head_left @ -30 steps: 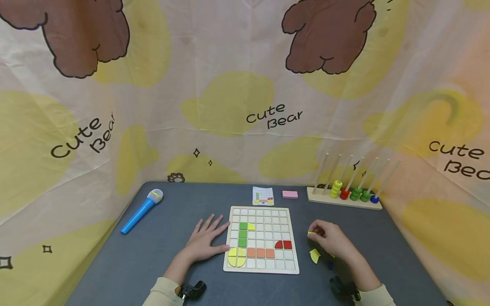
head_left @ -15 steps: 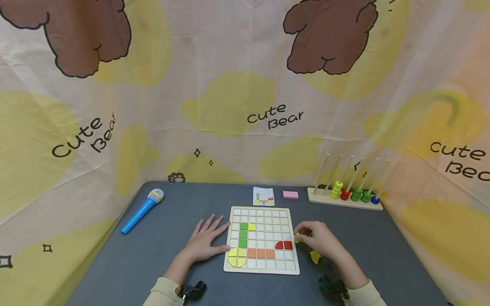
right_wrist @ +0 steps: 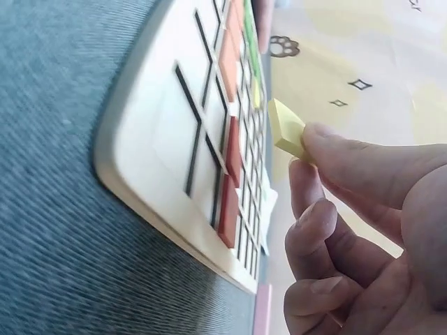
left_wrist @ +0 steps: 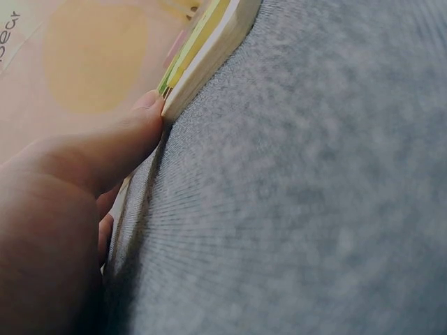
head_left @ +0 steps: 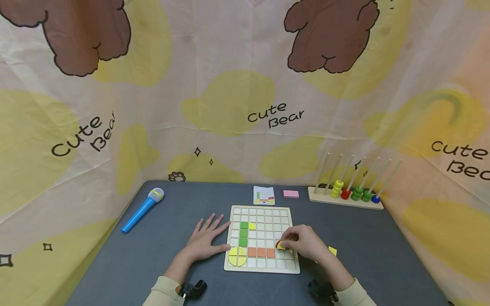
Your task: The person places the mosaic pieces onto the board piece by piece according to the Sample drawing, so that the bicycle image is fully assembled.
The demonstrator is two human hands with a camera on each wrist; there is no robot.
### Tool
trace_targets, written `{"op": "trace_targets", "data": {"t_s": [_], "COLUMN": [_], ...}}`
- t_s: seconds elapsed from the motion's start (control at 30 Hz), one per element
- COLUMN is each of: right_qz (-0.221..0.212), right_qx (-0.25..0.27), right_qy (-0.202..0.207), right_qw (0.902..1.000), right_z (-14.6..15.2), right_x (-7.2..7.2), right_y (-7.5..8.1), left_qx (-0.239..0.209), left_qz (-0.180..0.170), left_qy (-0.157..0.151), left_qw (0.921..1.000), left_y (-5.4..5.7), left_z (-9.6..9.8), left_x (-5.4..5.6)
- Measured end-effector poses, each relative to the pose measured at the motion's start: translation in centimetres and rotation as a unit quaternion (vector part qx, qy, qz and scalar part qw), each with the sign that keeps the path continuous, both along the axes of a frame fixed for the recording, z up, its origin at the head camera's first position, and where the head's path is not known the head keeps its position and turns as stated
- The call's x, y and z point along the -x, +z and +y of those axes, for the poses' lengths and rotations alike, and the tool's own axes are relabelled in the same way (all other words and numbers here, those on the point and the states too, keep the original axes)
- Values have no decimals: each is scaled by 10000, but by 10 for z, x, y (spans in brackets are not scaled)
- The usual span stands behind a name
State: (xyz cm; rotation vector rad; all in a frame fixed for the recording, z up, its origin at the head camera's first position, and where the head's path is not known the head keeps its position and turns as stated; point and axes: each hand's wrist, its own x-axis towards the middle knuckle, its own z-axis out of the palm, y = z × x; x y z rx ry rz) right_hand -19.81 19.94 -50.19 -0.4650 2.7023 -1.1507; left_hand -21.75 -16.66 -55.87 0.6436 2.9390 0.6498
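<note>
A pale wooden grid board lies on the dark table. My left hand rests beside it with spread fingers, the thumb and index fingertip at the left edge; the left wrist view shows the thumb against the side. My right hand pinches a small yellow tile with a curved edge between thumb and index finger, above the board's right part. Red tiles sit below it, mostly hidden in the head view. On the board are green tiles, orange tiles and yellow quarter-round tiles.
Behind the board lie a picture card and a pink block. A bead-counting rack with upright rods stands back right. A blue toy microphone lies at left. Another yellow piece shows by the right wrist.
My right hand has moved left from the table beside the board to over the red tiles, carrying the yellow tile. The left hand has stayed in place.
</note>
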Motion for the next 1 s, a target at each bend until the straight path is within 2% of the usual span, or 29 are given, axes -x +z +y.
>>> {"op": "trace_targets", "data": {"t_s": [0.23, 0.47, 0.8, 1.0], "right_qz": [-119, -146, -47, -56], "right_qx": [-170, -311, -343, -334], "right_qy": [250, 474, 510, 539], "right_qw": [9995, 9983, 9981, 9980], "right_z": [-1, -3, -6, -5], "right_x": [-3, -4, -2, -4], "right_y": [-3, -8, -15, -13], "left_qx": [182, 144, 145, 145], "left_qz": [-109, -98, -104, -104], "left_qy": [37, 21, 6, 11], "left_qw": [9998, 9998, 9998, 9998], "left_y": [0, -1, 1, -1], "left_z": [1, 1, 0, -1], "left_x": [2, 3, 1, 1]}}
